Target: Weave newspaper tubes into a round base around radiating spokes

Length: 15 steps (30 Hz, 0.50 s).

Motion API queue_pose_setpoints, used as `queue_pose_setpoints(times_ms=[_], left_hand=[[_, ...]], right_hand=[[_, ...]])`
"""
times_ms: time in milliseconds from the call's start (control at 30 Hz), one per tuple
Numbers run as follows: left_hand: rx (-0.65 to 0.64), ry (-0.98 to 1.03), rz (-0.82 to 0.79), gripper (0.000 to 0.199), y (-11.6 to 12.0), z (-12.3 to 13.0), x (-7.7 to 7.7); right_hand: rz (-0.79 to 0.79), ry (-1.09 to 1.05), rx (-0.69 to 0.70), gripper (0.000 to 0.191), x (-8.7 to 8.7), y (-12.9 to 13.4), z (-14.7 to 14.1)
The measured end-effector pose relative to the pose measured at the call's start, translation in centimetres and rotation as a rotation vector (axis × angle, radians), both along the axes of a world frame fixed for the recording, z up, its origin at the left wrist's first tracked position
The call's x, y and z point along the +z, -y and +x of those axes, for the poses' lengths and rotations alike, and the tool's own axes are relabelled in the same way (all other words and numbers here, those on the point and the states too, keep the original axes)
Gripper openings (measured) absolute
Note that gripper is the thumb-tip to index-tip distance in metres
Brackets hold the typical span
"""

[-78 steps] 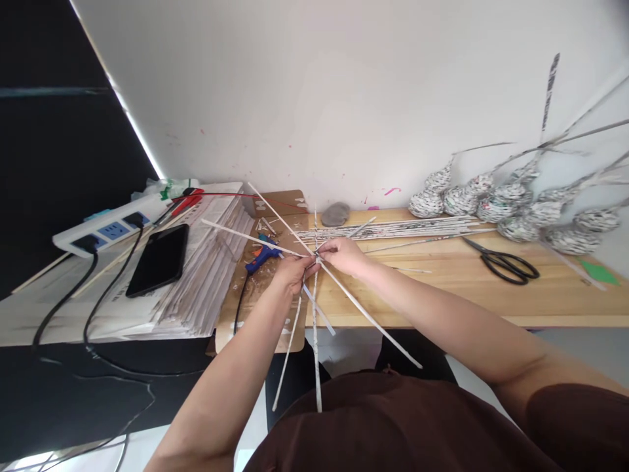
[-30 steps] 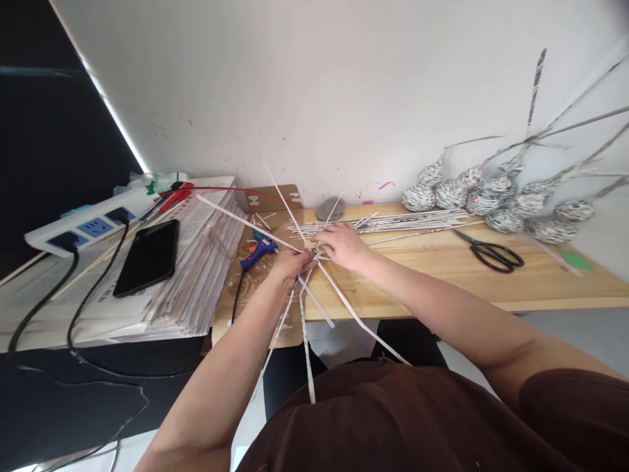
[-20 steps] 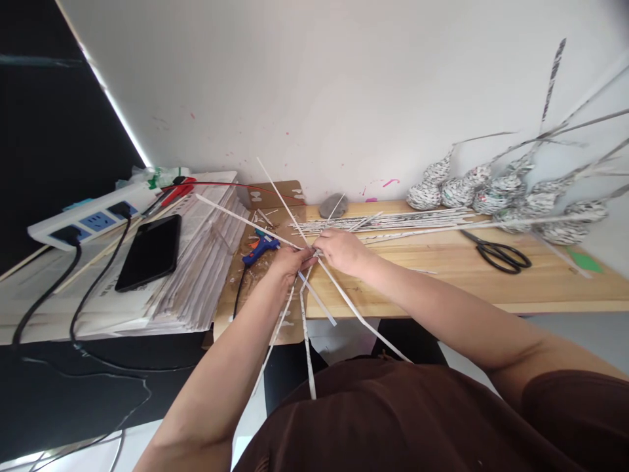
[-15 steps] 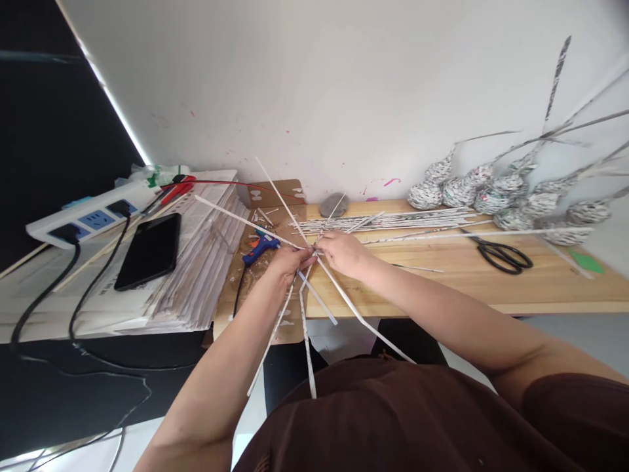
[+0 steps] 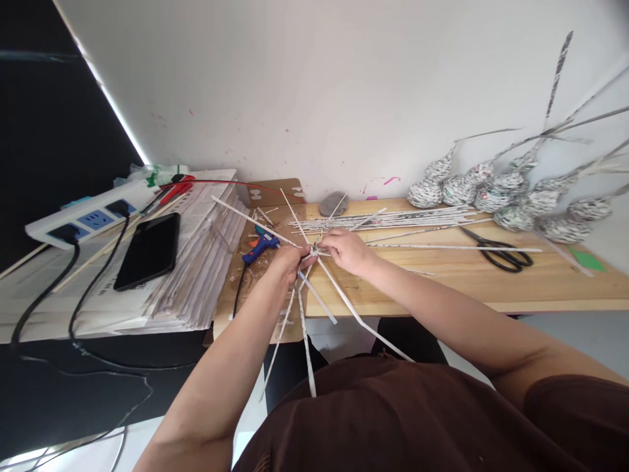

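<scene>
The left hand (image 5: 289, 263) grips the hub of the radiating paper rods (image 5: 339, 289) over the wooden table (image 5: 442, 295), and the right hand (image 5: 344, 250) pinches the same hub between finger and thumb. Progress appears early: the crossing is formed, but the outer lengths remain unwoven. Spare rods (image 5: 393, 220) lie behind, beside completed-looking woven pieces (image 5: 459, 190).
</scene>
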State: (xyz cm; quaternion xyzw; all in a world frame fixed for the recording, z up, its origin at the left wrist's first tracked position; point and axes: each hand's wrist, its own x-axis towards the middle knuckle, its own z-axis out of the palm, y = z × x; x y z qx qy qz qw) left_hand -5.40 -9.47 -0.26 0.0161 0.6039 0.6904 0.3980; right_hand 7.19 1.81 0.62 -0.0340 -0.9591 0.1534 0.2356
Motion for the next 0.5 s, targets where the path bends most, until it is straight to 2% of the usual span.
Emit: queue_pose_setpoints(times_ms=[167,300,433,500], left_hand=[[-0.033,-0.021,0.029,0.008,0.1,0.5,0.4],[-0.045,-0.037,0.025,0.011,-0.1,0.9,0.7],[-0.079,-0.062,0.030,0.013,-0.3,0.8,0.8],[-0.080,-0.088,0.042,0.014,-0.4,0.9,0.9]], right_hand=[[0.019,0.027,0.003,0.031,-0.1,0.0,0.1],[-0.048,0.033,-0.014,0.028,0.0,0.0,0.1],[-0.169,0.152,-0.110,0.022,1.4,-0.3,0.2],[-0.164,0.237,-0.135,0.024,2.4,-0.6,0.2]])
